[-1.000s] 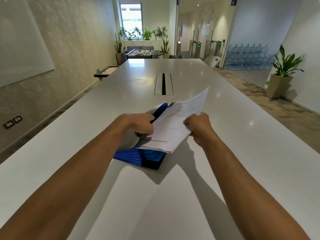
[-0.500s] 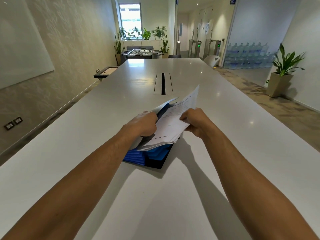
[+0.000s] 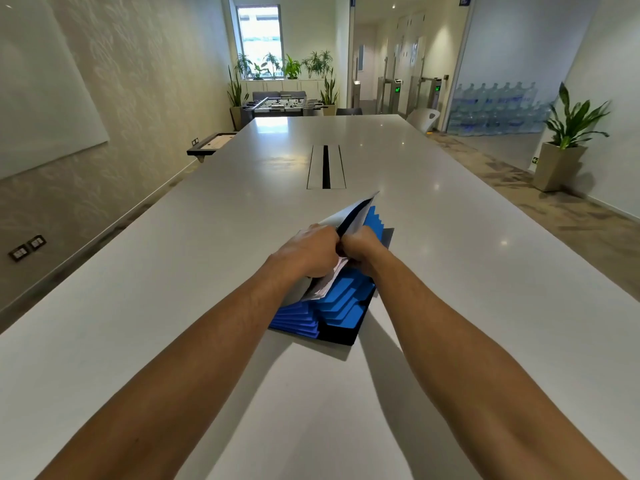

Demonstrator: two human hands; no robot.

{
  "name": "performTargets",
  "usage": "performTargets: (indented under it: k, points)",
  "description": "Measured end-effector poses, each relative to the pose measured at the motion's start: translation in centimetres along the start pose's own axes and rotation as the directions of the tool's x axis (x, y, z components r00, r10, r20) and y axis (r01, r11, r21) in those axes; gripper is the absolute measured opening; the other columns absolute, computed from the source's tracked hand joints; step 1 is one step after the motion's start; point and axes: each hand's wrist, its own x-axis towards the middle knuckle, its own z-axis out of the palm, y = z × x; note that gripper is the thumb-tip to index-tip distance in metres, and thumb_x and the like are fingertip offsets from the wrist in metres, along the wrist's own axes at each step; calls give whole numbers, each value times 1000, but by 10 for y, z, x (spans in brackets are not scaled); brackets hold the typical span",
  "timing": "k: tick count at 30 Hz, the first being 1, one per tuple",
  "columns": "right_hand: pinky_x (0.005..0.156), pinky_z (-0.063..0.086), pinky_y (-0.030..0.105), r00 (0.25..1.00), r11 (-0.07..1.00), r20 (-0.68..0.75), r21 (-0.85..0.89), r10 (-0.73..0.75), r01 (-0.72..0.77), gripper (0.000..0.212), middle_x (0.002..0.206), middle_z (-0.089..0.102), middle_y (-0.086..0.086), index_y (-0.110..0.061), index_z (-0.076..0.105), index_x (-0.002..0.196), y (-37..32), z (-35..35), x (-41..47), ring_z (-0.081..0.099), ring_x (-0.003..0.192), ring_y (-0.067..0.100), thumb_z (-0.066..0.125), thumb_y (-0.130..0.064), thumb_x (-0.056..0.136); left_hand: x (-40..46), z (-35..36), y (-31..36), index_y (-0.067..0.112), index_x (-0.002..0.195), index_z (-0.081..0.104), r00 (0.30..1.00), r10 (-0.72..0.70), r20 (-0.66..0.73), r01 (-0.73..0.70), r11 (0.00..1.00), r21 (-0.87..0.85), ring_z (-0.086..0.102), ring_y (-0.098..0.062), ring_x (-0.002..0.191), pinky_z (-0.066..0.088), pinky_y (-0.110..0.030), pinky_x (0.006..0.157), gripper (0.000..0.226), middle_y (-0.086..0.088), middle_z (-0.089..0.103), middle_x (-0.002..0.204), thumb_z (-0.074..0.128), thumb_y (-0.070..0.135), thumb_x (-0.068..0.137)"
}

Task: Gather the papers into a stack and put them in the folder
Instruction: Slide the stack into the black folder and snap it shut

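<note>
A blue expanding folder (image 3: pixel 341 306) with a black back lies open on the long white table (image 3: pixel 173 271), its tabbed dividers fanned out. My left hand (image 3: pixel 308 252) grips the grey front flap and holds it up. My right hand (image 3: pixel 360 247) is closed on the stack of papers (image 3: pixel 330 277), which sits mostly inside the front pocket. Only a narrow white edge of the papers shows between my two hands; the rest is hidden behind the flap and my fingers.
A cable slot (image 3: pixel 325 167) runs along the table's middle, beyond the folder. A potted plant (image 3: pixel 568 140) stands on the floor at the right. A small side shelf (image 3: pixel 211 144) juts from the left wall.
The papers went from held above the folder down into its front pocket. Both hands moved forward and closed together over the pocket's mouth.
</note>
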Motion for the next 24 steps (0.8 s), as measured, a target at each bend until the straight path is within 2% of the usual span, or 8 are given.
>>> performTargets:
  k: [3, 6, 8, 10, 14, 16, 20, 24]
  points:
    - [53, 48, 27, 1000, 993, -18, -121, -7, 5, 40, 114, 60, 15, -3, 46, 125, 7, 2, 8, 59, 88, 25, 62, -7, 87, 0, 3, 6, 12, 109, 69, 1000, 3, 2, -3, 1000, 10, 50, -10, 66, 43, -24, 60, 24, 2, 48, 80, 52, 8, 92]
    - [57, 51, 30, 1000, 981, -13, -194, 13, -15, 61, 120, 51, 14, -6, 28, 140, 12, 1, 13, 56, 93, 27, 62, -12, 90, 1, 7, 11, 11, 111, 69, 1000, 2, 11, -2, 1000, 15, 59, -17, 75, 48, -28, 65, 26, -3, 57, 87, 51, 8, 93]
    - [78, 56, 38, 999, 963, -44, -269, -22, 10, 64, 130, 49, 21, -3, 23, 145, 15, 1, 18, 58, 108, 35, 58, -5, 91, 1, 10, 14, 10, 113, 68, 1000, 7, 27, -7, 1000, 6, 63, -21, 84, 54, -32, 73, 26, -7, 63, 96, 51, 8, 93]
    - [94, 48, 42, 991, 944, -105, -328, -80, 41, 61, 137, 47, 25, 0, 24, 145, 18, 1, 21, 53, 120, 39, 55, -3, 92, 2, 12, 16, 9, 115, 67, 1000, 8, 28, -8, 1000, -4, 64, -23, 88, 56, -34, 79, 27, -9, 64, 103, 51, 8, 93]
    - [86, 46, 41, 972, 970, -204, -235, -113, 63, 60, 132, 52, 21, -4, 29, 140, 28, 3, 21, 54, 117, 37, 61, -21, 92, 6, 18, 16, 9, 118, 66, 1000, 8, -6, -8, 1000, -13, 59, -19, 82, 48, -28, 69, 29, -6, 58, 96, 50, 8, 94]
    - [82, 45, 40, 962, 967, -237, -244, -137, 78, 53, 128, 56, 20, -4, 39, 134, 34, 2, 21, 56, 114, 37, 63, -26, 92, 8, 21, 17, 9, 118, 66, 1000, 6, -10, -6, 1000, -19, 58, -18, 79, 45, -27, 67, 29, -5, 58, 94, 49, 8, 95]
    - [82, 52, 40, 956, 944, -233, -315, -179, 100, 24, 114, 62, 17, -2, 57, 111, 44, -5, 23, 61, 101, 33, 52, -22, 98, 8, 29, 21, 10, 115, 65, 1000, 23, 18, -23, 1000, -15, 60, -17, 78, 50, -28, 69, 24, -5, 60, 93, 50, 11, 96]
    - [63, 46, 30, 941, 939, -286, -334, -182, 80, 8, 95, 60, 14, -4, 59, 92, 55, -21, 24, 59, 82, 26, 51, -5, 91, 7, 42, 28, 11, 109, 63, 997, 64, 51, -67, 997, 42, 61, -18, 80, 53, -30, 73, 19, -6, 61, 96, 50, 13, 97]
